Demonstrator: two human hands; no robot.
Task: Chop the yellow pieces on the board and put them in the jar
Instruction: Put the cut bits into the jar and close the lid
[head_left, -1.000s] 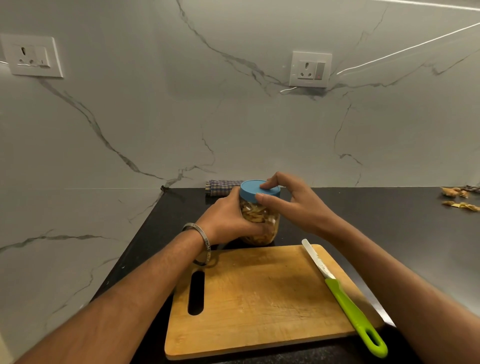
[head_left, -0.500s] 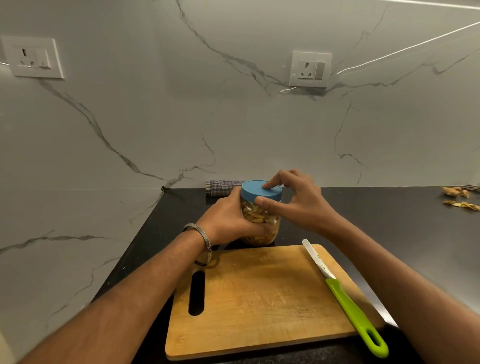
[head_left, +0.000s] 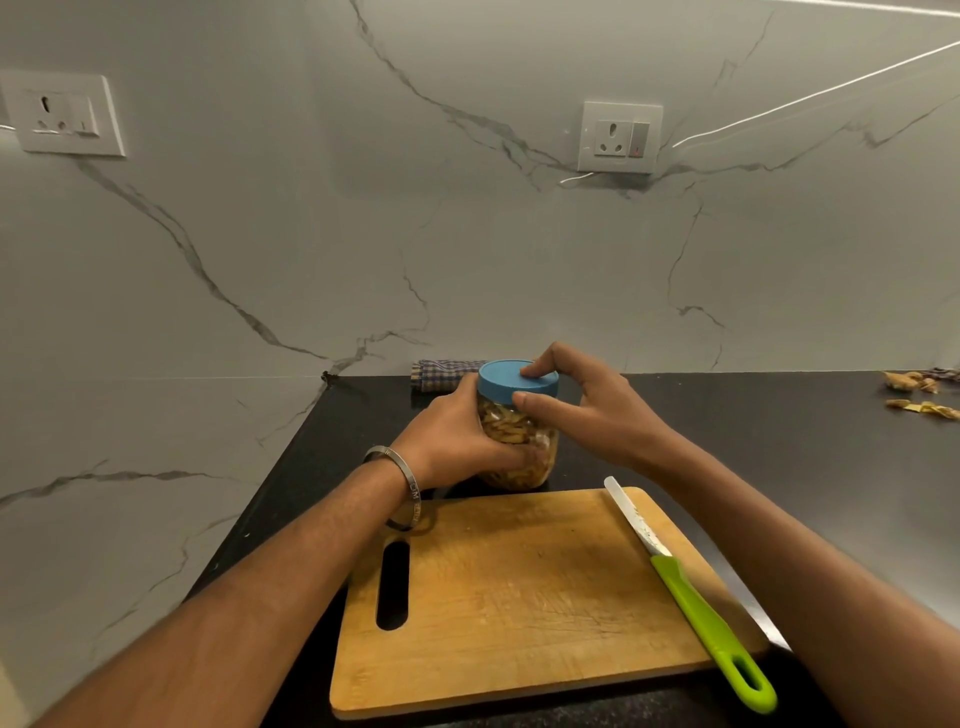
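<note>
Head view: your left hand (head_left: 457, 431) wraps the upright jar (head_left: 519, 441) on the table (head_left: 779, 441), just beyond the bare board (head_left: 519, 597); your right hand (head_left: 587, 410), directly right, pinches its lid (head_left: 514, 382); pieces (head_left: 511, 423) sit inside.

— From where is the scene viewed?
— It is seen from a single head-worn wide-angle camera, aimed forward and down over the counter (head_left: 779, 441) toward the marble wall (head_left: 467, 234).
— How near is it held?
— Close: both forearms are seen reaching in from the bottom edge, and straight lines are bent near the borders.
</note>
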